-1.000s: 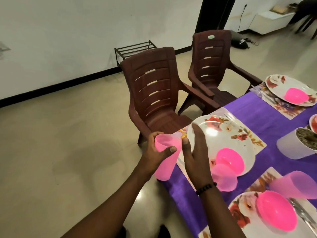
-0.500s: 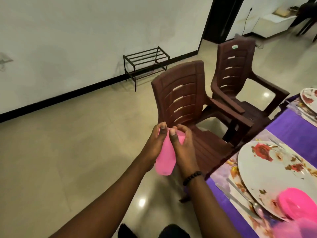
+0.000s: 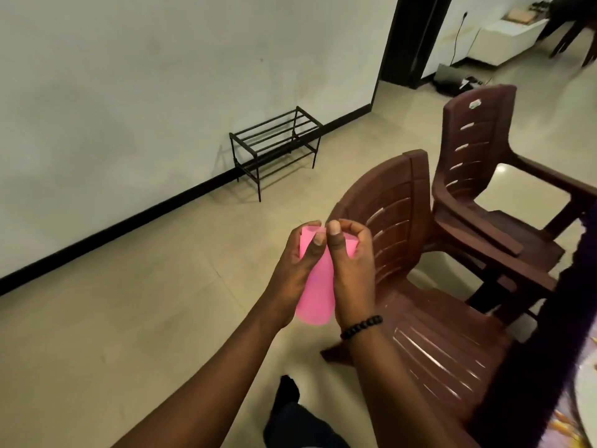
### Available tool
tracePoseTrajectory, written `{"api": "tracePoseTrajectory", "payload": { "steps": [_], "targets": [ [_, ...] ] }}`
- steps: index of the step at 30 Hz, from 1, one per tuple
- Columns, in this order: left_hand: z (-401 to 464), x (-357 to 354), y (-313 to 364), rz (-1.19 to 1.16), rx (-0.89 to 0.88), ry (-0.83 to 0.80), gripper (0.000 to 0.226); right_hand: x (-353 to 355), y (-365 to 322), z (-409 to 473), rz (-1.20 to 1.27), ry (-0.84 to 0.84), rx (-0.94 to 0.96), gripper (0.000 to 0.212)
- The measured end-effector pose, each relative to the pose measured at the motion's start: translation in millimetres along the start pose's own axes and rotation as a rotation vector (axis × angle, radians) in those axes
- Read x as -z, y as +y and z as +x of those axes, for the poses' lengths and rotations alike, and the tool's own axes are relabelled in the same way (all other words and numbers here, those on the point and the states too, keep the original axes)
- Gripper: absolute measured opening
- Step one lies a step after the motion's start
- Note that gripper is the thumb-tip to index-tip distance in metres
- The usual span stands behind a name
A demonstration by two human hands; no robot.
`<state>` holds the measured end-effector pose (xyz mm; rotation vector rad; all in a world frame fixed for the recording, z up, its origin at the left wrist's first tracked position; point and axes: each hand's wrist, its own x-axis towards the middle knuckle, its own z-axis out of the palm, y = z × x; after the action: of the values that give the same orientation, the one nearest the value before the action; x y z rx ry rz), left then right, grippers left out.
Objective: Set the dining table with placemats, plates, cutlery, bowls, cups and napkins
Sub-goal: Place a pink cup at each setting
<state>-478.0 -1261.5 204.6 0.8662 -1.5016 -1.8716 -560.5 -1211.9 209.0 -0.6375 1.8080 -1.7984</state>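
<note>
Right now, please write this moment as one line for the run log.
step: cup handling | left hand: holds pink cup | right hand: holds same cup near rim | place: above floor, beside brown chair | cup on table: not yet

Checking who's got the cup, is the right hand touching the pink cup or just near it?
Touching. The head view shows the right hand with thumb and fingers curled onto the pink cup near its rim; the left hand grips its other side.

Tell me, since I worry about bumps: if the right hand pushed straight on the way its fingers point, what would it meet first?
Probably the nearer brown chair's backrest. The right hand, gripping the pink cup with the left hand, points up-frame past it; depth is unclear.
</note>
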Motion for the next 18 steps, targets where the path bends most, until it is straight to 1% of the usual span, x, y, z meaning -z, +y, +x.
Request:
{"api": "tracePoseTrajectory", "payload": {
  "steps": [2,5,7,10,12,15,16,18],
  "targets": [
    [39,17,12,-0.008,0.025,-0.012,0.067,-28,0,36,0.042,0.028,-0.037,0.069],
    [95,36,31,0.005,0.019,0.003,0.056,-60,-8,88,0.083,0.066,-0.08,0.069],
    [134,44,43,-0.001,0.016,-0.02,0.055,-78,-16,123,0.105,0.081,-0.096,0.07],
    [184,55,55,-0.01,0.036,-0.091,0.065,-95,-27,170,0.228,0.14,-0.154,0.069],
    [219,63,59,-0.033,0.041,-0.118,0.064,-106,-28,203,0.199,0.161,-0.142,0.071],
    [283,79,61,-0.083,0.051,-0.146,0.057,-127,-29,253,0.112,0.068,-0.096,0.084],
    [305,84,64,-0.096,0.062,-0.162,0.057,-136,-29,269,0.079,0.066,-0.085,0.087],
    [350,92,74,-0.075,0.096,-0.232,0.056,-152,-29,300,0.069,0.118,-0.078,0.092]
  ]
}}
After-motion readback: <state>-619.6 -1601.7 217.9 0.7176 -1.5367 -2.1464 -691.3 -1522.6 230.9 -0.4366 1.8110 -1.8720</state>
